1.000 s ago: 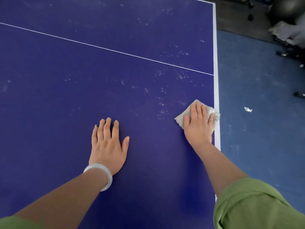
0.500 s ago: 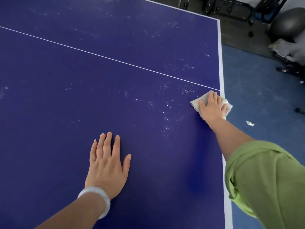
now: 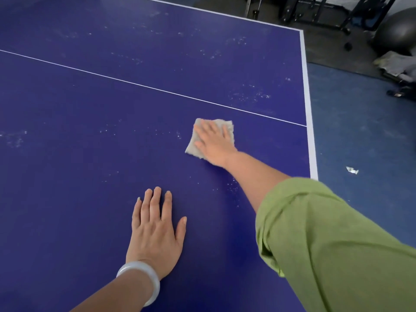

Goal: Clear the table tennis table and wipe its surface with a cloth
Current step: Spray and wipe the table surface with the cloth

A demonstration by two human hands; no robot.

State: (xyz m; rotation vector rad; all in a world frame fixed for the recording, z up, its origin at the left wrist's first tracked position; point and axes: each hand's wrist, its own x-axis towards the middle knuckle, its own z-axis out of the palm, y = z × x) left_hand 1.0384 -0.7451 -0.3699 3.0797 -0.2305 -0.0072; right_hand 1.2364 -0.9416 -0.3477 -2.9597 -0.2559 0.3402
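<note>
cloth, pale grey and crumpled, lies flat on the blue table, just on the near side of the white line that crosses the top, not touching it. right hand lies on the cloth, palm down, fingers straight and spread, pressing, not curled round anything. cloth edges show past the fingertips and beside the thumb.

left hand well nearer than the white line, flat on bare table, fingers straight and close together, thumb out, holding nothing. white bracelet on that wrist. green sleeve pushed up on the right arm.

white specks on the near side of the line, between the two hands; more specks on the far side. where the line ends, a white edge band borders the table. beyond that end, blue floor with a small paper scrap; a grey ball farther off.
</note>
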